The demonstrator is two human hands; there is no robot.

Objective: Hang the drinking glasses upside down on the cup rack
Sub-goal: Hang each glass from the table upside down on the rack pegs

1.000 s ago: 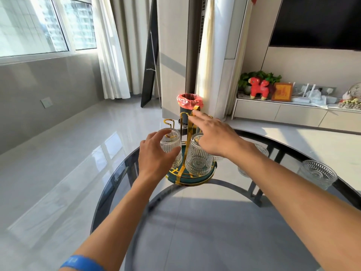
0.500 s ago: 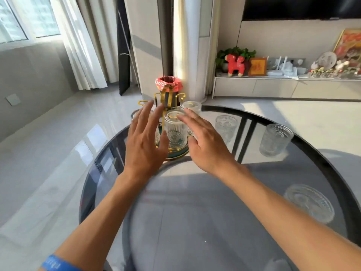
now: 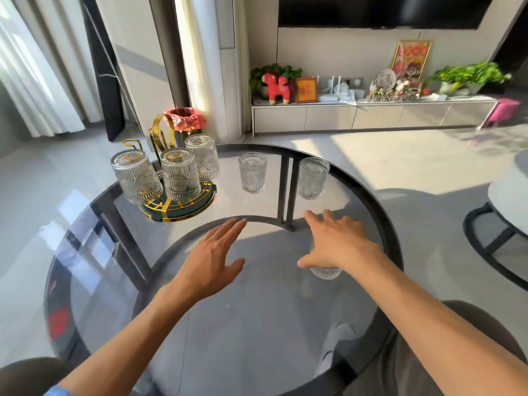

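The gold-and-green cup rack (image 3: 183, 212) stands at the far left of the glass table. Three ribbed glasses hang upside down on it: left (image 3: 135, 177), middle (image 3: 179, 175) and back (image 3: 202, 157). One gold hook (image 3: 131, 143) at the rack's left is bare. Two more ribbed glasses stand upright past my hands, one (image 3: 253, 172) in the middle and one (image 3: 313, 178) to its right. A third glass (image 3: 325, 272) is mostly hidden under my right hand (image 3: 335, 242), which hovers over it with fingers spread. My left hand (image 3: 213, 260) is flat and open above the table, holding nothing.
The round glass table (image 3: 395, 247) has a dark rim and a dark frame beneath. A bin with a red bag (image 3: 185, 120) stands on the floor behind the rack. A low cabinet (image 3: 371, 115) lines the far wall. Another table (image 3: 505, 195) is at the right.
Both hands have pulled back from the rack toward me. My right hand has moved right, over the near glass. The view has swung down and right.
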